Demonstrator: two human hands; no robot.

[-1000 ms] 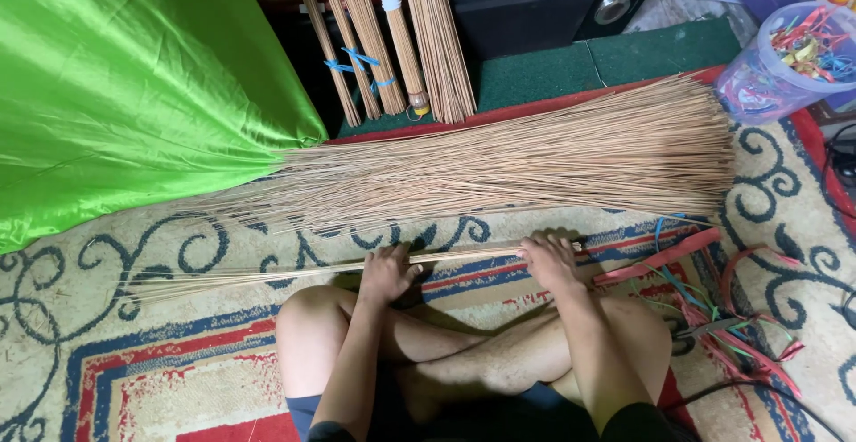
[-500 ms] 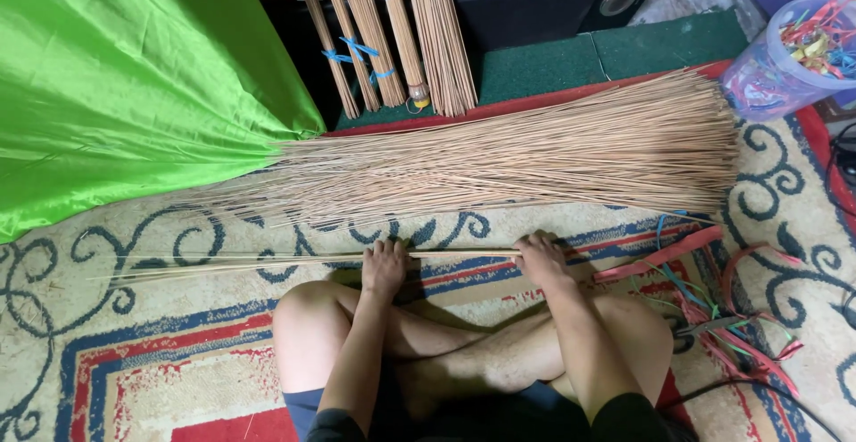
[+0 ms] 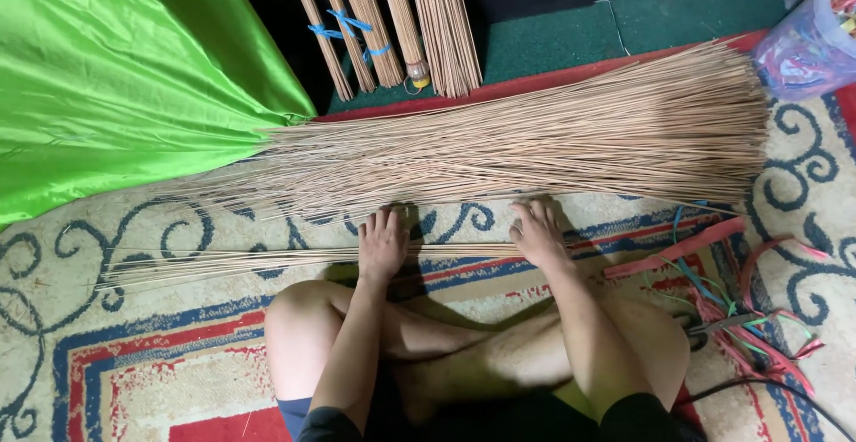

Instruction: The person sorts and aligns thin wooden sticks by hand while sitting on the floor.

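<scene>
The left hand (image 3: 382, 244) and right hand (image 3: 538, 232) lie flat, fingers released, on a thin bundle of sticks (image 3: 241, 262) on the carpet (image 3: 160, 362). Just beyond the fingertips begins the big pile of sticks (image 3: 535, 143); only a narrow carpet strip stays free between. Far right of the right hand, a clear plastic tub (image 3: 813, 45) holds coloured bands.

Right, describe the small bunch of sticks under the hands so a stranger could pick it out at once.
Start at the big fan of loose thin sticks lying across the patterned rug. Just nearer the seated person lies a slim bunch of sticks, pressed down by the left hand and right hand. Unlike the wide pile, it is narrow, and separate from it.
</scene>
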